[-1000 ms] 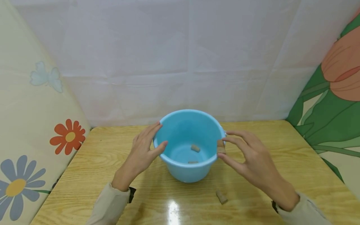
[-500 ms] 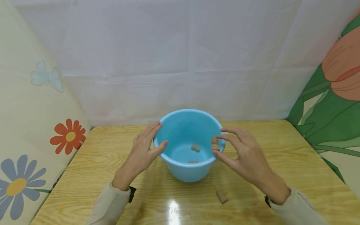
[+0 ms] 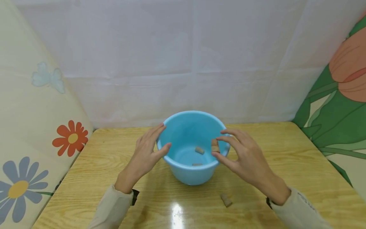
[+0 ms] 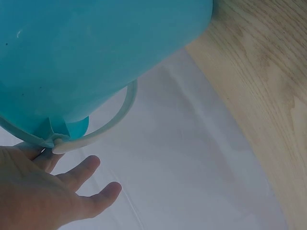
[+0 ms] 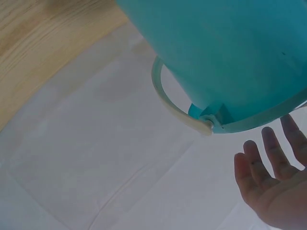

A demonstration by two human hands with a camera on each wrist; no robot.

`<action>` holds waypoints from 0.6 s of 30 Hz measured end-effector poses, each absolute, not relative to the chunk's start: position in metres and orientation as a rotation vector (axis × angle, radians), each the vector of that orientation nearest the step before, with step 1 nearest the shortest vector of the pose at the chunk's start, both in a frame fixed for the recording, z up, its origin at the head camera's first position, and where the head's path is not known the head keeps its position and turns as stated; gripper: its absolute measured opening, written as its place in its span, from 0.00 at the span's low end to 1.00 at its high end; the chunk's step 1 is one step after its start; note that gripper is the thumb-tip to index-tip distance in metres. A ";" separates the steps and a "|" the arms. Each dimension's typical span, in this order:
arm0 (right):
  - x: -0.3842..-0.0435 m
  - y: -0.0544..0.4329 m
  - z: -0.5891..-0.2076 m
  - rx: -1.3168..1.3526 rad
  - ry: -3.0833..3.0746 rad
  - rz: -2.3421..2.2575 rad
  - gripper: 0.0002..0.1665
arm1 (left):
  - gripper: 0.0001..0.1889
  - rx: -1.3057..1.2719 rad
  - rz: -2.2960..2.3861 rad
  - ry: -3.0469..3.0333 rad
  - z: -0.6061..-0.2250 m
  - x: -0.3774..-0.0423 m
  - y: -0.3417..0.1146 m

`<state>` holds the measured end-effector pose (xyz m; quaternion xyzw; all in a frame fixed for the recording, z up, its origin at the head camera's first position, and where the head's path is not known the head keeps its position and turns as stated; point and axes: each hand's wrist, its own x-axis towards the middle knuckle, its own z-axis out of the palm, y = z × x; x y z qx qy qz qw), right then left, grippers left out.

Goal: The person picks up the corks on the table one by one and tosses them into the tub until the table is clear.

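A light-blue bucket (image 3: 192,176) stands upright on the table, with two small tan wooden-looking blocks inside, one farther back (image 3: 199,150) and one near the front wall (image 3: 197,164). My right hand (image 3: 247,156) pinches another such block (image 3: 215,145) between thumb and fingers over the bucket's right inner side. At the left rim rests my left hand (image 3: 143,156), its fingers spread and fairly straight, the thumb reaching over the edge. The left wrist view shows some of its fingers (image 4: 81,172) free below the rim, others hidden behind it. In the right wrist view the held block is out of sight.
One more tan block (image 3: 226,200) lies on the wooden table (image 3: 271,203) in front of the bucket, to the right. The bucket's pale handle (image 5: 168,103) hangs down behind. A white sheet (image 3: 143,63) backs the table, and flowered panels (image 3: 343,133) flank it.
My right hand has moved left with the pinched block, from the right rim to over the bucket's opening. The left hand has stayed at the rim.
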<state>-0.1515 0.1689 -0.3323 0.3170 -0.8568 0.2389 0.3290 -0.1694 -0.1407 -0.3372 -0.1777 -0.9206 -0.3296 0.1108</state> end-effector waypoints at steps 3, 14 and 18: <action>-0.152 0.169 -0.333 0.829 -2.245 0.629 0.39 | 0.35 -0.526 -0.967 -2.704 -0.337 -0.170 -0.141; -0.151 0.169 -0.335 0.828 -2.253 0.648 0.37 | 0.35 -0.520 -0.972 -2.698 -0.338 -0.169 -0.141; -0.150 0.169 -0.335 0.818 -2.268 0.650 0.31 | 0.35 -0.523 -0.973 -2.693 -0.338 -0.170 -0.140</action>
